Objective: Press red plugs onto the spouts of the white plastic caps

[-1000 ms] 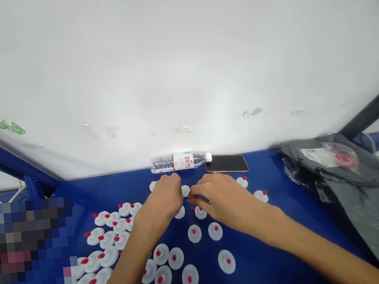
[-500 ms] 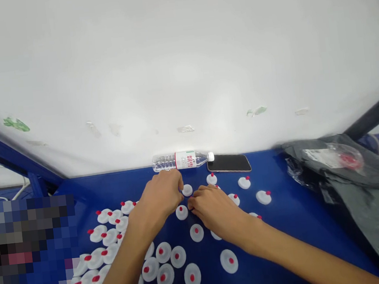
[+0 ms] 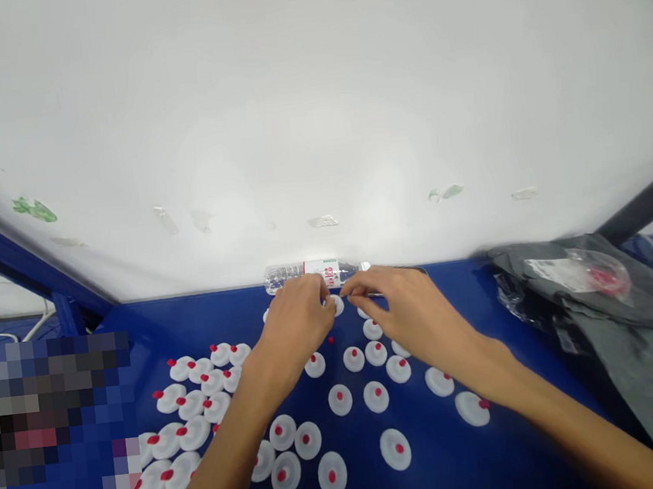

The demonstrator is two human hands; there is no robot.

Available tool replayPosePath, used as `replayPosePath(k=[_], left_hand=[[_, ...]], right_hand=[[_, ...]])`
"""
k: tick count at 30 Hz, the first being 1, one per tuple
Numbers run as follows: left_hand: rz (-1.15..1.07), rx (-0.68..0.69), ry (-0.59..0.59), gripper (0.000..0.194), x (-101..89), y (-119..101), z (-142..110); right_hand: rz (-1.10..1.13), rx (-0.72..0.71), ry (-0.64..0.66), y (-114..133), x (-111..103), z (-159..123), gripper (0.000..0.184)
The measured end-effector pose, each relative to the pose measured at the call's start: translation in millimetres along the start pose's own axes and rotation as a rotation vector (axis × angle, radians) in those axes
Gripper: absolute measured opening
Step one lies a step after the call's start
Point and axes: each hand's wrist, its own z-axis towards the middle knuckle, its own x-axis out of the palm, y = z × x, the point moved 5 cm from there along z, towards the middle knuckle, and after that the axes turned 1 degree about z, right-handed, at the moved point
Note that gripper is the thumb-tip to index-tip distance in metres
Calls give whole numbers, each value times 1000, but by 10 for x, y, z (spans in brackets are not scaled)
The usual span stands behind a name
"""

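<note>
My left hand (image 3: 304, 313) is closed near the back of the blue table, its fingertips pinching the edge of a round white disc (image 3: 338, 305). No red tip shows on this disc; part of it is behind the fingers. Facing it from the right is my right hand (image 3: 393, 296), thumb and forefinger drawn together close to the disc. Whatever lies between those fingertips is too small to make out. Below the hands, a tiny red piece (image 3: 331, 340) lies loose on the table. Around it are several white discs with red tips, such as one white disc (image 3: 340, 400).
A clear plastic bottle (image 3: 286, 277) lies against the white wall, with a dark phone (image 3: 421, 270) partly behind my right hand. Many red-tipped discs (image 3: 181, 471) crowd the left side. Grey plastic bags (image 3: 605, 340) cover the right side of the blue table (image 3: 534, 440).
My left hand and the disc at its fingertips have moved slightly up and right. My right hand has moved up and right, uncovering discs and the small red piece, and now covers most of the phone.
</note>
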Motion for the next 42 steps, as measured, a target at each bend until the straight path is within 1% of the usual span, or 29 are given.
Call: replayPosePath(k=[2, 4, 7, 9, 12, 15, 17, 18, 22, 25, 28, 30, 33, 36, 38, 40, 42], left_hand=[[-105, 14, -32, 11, -114, -57, -19], [-258, 4, -36, 13, -188, -100, -33], [-630, -2, -37, 13, -225, -144, -32], [-829, 35, -38, 13, -231, -167, -20], [-918, 95, -14, 16, -250, -176, -8], [-900, 77, 2, 23, -292, -144, -14], [-862, 51, 14, 27, -314, -133, -26], [-843, 39, 19, 28, -318, -134, -33], [-786, 9, 8, 25, -305, -176, -57], [-746, 9, 10, 26, -288, -215, -76], [-721, 7, -2, 25, -299, -222, -89], [-733, 13, -15, 24, -311, -217, -91], [-754, 33, 4, 22, -305, -221, -88], [-813, 92, 31, 19, -299, -256, -89], [-840, 102, 43, 24, -294, -268, -89], [-799, 68, 53, 37, -271, -247, -85], [-598, 34, 51, 44, -230, -195, -74]], right_hand=[[114, 29, -49, -36, -92, 13, 21], [264, 56, -63, -52, -132, 20, 18], [450, 80, -56, -49, -134, 32, 13], [513, 82, -58, -47, -129, 43, 11], [563, 93, -52, -69, -127, 54, 9], [555, 109, -18, -95, -158, 53, 8], [520, 107, -30, -101, -219, 47, 9], [500, 99, -65, -101, -264, 44, 9], [407, 43, -268, -78, -426, 27, 8], [311, -22, -318, -47, -438, 26, 11], [275, -40, -298, -48, -406, 30, 15], [313, -21, -277, -61, -388, 30, 15], [381, 14, -258, -71, -369, 24, 15], [460, 52, -229, -79, -347, 22, 17], [477, 71, -208, -88, -359, 26, 17], [412, 98, -181, -116, -401, 35, 13], [288, 154, -96, -187, -428, 50, 10]])
